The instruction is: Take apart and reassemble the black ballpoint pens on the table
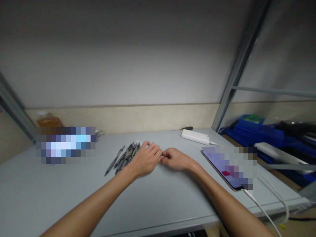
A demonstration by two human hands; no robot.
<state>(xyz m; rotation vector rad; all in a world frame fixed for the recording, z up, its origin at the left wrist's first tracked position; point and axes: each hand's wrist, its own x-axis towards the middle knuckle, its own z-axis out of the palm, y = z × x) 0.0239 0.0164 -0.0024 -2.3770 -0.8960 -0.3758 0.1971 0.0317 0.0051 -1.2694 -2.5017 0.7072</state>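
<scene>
My left hand (146,159) and my right hand (179,159) meet over the middle of the table, both with closed fingers. Between them shows a short dark length of a pen (165,155), gripped from either side; the fingers hide most of it. Just left of my left hand lies a loose pile of grey and black pens (126,157), roughly side by side. One pen (114,162) sits a little apart at the pile's left edge.
On the right lies a large phone or tablet (219,169) with a white cable (256,199). Behind it are a white power strip (195,136) and a screwdriver (187,128). A bottle (49,120) stands back left near a blurred screen. Blue bins (259,131) sit beyond the metal frame.
</scene>
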